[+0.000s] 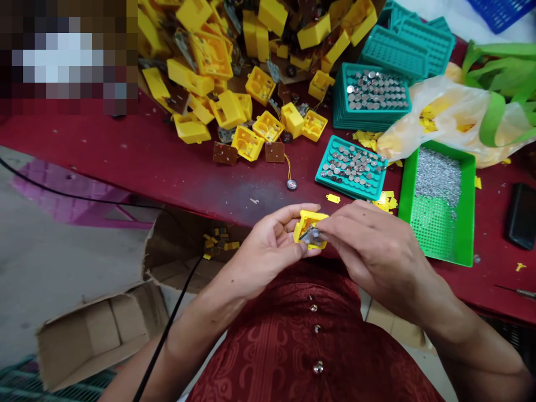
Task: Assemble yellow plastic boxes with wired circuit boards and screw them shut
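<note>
My left hand point(278, 241) is closed around a small yellow plastic case point(298, 231), whose open side faces up. Inside the case a small grey board point(309, 235) sits tilted. My right hand point(368, 237) pinches at the right edge of this board, its fingertips partly covering it. Whether a smaller piece is also between those fingers cannot be seen. Just beyond my hands a small yellow plastic tab point(333, 198) lies on the red table point(180, 162).
Yellow cases point(228, 109) with wired boards are heaped at the back. A teal tray point(352, 167) and stacked teal trays point(337, 120) hold button cells. Screws lie in a green basket point(469, 212). A phone point(521, 215) and a screwdriver point(525, 293) lie right; a cardboard box point(100, 329) stands below left.
</note>
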Action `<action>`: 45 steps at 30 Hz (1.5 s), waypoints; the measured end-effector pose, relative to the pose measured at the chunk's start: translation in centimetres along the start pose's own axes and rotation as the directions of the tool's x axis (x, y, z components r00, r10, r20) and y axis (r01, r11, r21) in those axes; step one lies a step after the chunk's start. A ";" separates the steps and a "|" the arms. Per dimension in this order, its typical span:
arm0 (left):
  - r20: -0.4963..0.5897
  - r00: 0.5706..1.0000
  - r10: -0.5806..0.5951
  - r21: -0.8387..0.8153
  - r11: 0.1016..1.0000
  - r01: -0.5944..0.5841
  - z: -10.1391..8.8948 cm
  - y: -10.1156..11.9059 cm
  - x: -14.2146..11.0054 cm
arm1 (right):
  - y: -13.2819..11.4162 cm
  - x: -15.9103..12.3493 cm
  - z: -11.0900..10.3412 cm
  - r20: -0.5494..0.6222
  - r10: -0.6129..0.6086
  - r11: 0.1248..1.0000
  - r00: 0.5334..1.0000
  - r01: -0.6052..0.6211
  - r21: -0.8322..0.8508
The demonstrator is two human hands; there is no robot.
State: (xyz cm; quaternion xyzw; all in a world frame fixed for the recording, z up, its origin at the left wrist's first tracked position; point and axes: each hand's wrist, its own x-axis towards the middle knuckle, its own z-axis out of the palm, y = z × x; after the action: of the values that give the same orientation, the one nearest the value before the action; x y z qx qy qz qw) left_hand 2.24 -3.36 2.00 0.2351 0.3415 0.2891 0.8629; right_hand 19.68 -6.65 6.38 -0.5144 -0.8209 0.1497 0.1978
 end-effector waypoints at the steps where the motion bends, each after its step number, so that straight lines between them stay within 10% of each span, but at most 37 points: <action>1: -0.007 1.000 0.007 0.001 1.000 -0.007 0.0 -0.1 0.1 | 0.0 0.0 0.0 0.002 0.004 1.000 1.000 -0.004 0.000; 28: -0.064 0.993 -0.097 -0.017 0.995 0.096 0.7 -0.1 0.8 | 1.5 0.8 -0.5 0.122 -0.003 1.000 0.993 0.005 -0.010; 45: -0.133 0.991 0.032 0.054 0.998 -0.025 0.2 -0.8 1.2 | 1.8 -0.6 2.2 -0.254 -0.007 0.999 0.967 0.016 0.033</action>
State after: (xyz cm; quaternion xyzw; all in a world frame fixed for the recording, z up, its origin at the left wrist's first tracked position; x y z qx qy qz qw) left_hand 3.36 -3.22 1.09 0.2425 0.4026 0.3075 0.8274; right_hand 20.29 -6.51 3.49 -0.5209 -0.7892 0.0955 0.3110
